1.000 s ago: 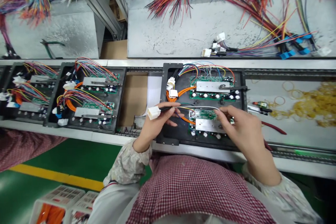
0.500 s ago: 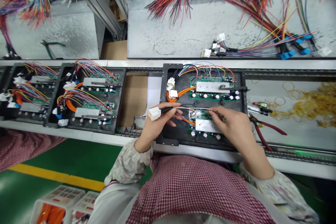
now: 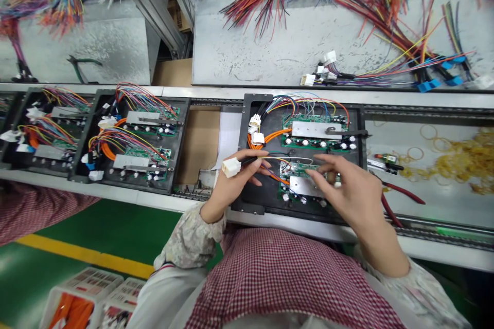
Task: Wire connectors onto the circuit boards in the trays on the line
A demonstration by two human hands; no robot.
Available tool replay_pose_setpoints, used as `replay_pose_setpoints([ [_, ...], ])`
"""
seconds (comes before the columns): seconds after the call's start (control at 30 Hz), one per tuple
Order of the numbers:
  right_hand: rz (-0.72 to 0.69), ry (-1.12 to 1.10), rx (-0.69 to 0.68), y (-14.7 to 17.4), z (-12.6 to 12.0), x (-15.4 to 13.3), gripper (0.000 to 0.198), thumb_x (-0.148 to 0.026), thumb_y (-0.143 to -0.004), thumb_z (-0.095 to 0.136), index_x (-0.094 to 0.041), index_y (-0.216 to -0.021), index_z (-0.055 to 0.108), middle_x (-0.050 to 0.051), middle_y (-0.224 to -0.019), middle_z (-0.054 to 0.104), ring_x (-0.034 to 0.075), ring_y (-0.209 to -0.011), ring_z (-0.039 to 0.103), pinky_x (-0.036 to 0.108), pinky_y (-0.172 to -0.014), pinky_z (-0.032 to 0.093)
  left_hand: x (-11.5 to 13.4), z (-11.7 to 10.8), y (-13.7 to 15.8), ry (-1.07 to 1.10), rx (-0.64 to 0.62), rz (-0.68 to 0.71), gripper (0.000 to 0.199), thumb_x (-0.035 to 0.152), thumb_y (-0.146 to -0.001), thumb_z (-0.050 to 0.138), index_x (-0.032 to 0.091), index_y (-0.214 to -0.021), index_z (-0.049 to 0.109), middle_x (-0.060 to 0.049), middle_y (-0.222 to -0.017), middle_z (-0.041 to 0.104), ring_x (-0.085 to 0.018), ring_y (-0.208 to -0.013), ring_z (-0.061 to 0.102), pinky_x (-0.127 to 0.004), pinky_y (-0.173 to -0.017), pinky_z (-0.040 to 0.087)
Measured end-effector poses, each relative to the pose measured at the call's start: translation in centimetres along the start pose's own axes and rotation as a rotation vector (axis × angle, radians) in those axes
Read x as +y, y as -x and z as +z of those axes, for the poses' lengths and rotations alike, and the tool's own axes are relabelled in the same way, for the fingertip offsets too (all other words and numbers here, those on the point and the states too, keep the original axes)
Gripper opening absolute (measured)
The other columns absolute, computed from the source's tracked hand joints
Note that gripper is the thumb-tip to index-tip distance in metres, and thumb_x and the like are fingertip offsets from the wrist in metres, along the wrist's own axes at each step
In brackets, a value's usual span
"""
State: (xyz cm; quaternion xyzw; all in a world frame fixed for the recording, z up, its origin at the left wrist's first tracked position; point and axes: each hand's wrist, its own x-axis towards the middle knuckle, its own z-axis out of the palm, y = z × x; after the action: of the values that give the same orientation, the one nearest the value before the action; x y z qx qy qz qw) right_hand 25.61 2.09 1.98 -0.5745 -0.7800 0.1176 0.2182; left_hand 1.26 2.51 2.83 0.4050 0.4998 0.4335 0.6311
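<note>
Loose wire tip over a crowded board

The left hand pinches the black sleeve of a bundle, its white plug sticking out by the left edge of the tray. The bundle's thin wires run right, above the lower board. The right hand has thumb and forefinger parted around the end of a pale wire; whether either touches it, I cannot tell.

With the tip unpinched, the wire could spring aside or catch on the board's parts below. Because only the sleeve is held, a twist there could swing all the wires and tangle them with the orange wires close by. The pliers beside the right wrist could be knocked by a backward sweep.

Half a second ago the right fingertips were closed on that wire, drawing it nearly straight; now they have parted and it bows. The left grip looks unchanged.
</note>
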Motion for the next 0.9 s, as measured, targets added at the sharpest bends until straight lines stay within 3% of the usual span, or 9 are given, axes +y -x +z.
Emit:
replay_pose_setpoints([
  [0.13, -0.211, -0.045, -0.135, -0.2, -0.4, -1.6, 0.026, -0.037, -0.098, 0.052, -0.02, -0.087, 0.068, 0.002, -0.076, 0.07, 0.016, -0.07, 0.065, 0.027, -0.062, 0.043, 0.0, 0.0, 0.0, 0.02, -0.002, -0.027, 0.027, 0.037, -0.088, 0.069, 0.016, -0.104, 0.068, -0.007, -0.092, 0.074, -0.018, -0.079, 0.075, -0.019, -0.054, 0.058],
  [0.27, -0.149, -0.045, -0.099, -0.7, 0.0, -1.4, 0.027, -0.037, -0.099, 0.049, -0.019, -0.091, 0.068, 0.002, -0.077, 0.071, 0.015, -0.066, 0.065, 0.026, -0.059, 0.042, -0.1, -0.1, 0.0, 0.068, -0.017, -0.045, 0.026, 0.037, -0.087, 0.069, 0.015, -0.101, 0.067, -0.007, -0.092, 0.073, -0.018, -0.079, 0.075, -0.02, -0.057, 0.059],
  [0.37, -0.207, -0.069, -0.219, -0.9, 0.0, -1.1, 0.033, -0.042, -0.099, 0.047, -0.022, -0.085, 0.068, 0.002, -0.074, 0.071, 0.015, -0.062, 0.064, 0.027, -0.056, 0.04, -0.2, 0.0, 0.0, 0.054, -0.026, -0.034, 0.025, 0.037, -0.09, 0.065, 0.015, -0.103, 0.065, -0.007, -0.093, 0.073, -0.017, -0.078, 0.074, -0.022, -0.058, 0.059],
  [0.43, -0.18, -0.074, -0.225, -0.8, 0.1, -0.9, 0.037, -0.04, -0.1, 0.043, -0.022, -0.08, 0.067, 0.003, -0.076, 0.072, 0.017, -0.066, 0.065, 0.027, -0.058, 0.041, -0.3, 0.0, 0.1, -0.028, -0.038, 0.011, 0.024, 0.037, -0.093, 0.06, 0.016, -0.105, 0.065, -0.007, -0.091, 0.071, -0.017, -0.076, 0.073, -0.023, -0.058, 0.058],
  [0.53, -0.022, -0.071, -0.117, -0.8, 0.5, -0.6, 0.031, -0.039, -0.099, 0.044, -0.021, -0.092, 0.069, 0.005, -0.085, 0.074, 0.019, -0.072, 0.069, 0.029, -0.062, 0.044, -0.7, -0.3, 0.2, -0.431, 0.026, 0.287, 0.022, 0.034, -0.096, 0.056, 0.017, -0.105, 0.068, -0.007, -0.092, 0.067, -0.016, -0.079, 0.069, -0.027, -0.063, 0.057],
  [0.6, 0.014, -0.08, -0.136, -0.8, 1.2, -0.3, 0.029, -0.038, -0.097, 0.046, -0.022, -0.098, 0.07, 0.004, -0.085, 0.075, 0.019, -0.068, 0.069, 0.029, -0.059, 0.044, -0.9, -0.7, 0.3, -0.863, 0.076, 0.536, 0.022, 0.028, -0.099, 0.051, 0.016, -0.106, 0.069, -0.009, -0.093, 0.066, -0.019, -0.084, 0.065, -0.031, -0.068, 0.054],
  [0.67, 0.005, -0.116, -0.19, -0.9, 1.9, -0.1, 0.027, -0.036, -0.096, 0.048, -0.022, -0.098, 0.071, 0.003, -0.084, 0.075, 0.018, -0.064, 0.068, 0.028, -0.057, 0.043, -1.1, -1.1, 0.5, -1.27, 0.042, 0.677, 0.026, 0.021, -0.1, 0.045, 0.013, -0.112, 0.067, -0.011, -0.093, 0.065, -0.021, -0.086, 0.062, -0.033, -0.069, 0.051],
  [0.77, 0.008, -0.147, -0.22, -1.1, 2.8, -0.1, 0.026, -0.035, -0.095, 0.049, -0.022, -0.096, 0.071, 0.003, -0.085, 0.076, 0.018, -0.066, 0.068, 0.028, -0.057, 0.043, -1.0, -1.5, 0.8, -1.64, -0.057, 0.687, 0.03, 0.013, -0.1, 0.041, 0.01, -0.122, 0.061, -0.011, -0.096, 0.066, -0.022, -0.086, 0.059, -0.034, -0.071, 0.049],
  [0.9, 0.026, -0.154, -0.205, -1.2, 2.9, -0.3, 0.026, -0.035, -0.094, 0.049, -0.022, -0.094, 0.072, 0.002, -0.077, 0.074, 0.017, -0.059, 0.066, 0.027, -0.054, 0.04, -0.8, -1.2, 1.2, -1.783, -0.078, 0.642, 0.033, 0.012, -0.099, 0.041, 0.008, -0.127, 0.058, -0.011, -0.1, 0.065, -0.025, -0.089, 0.058, -0.038, -0.074, 0.047],
])
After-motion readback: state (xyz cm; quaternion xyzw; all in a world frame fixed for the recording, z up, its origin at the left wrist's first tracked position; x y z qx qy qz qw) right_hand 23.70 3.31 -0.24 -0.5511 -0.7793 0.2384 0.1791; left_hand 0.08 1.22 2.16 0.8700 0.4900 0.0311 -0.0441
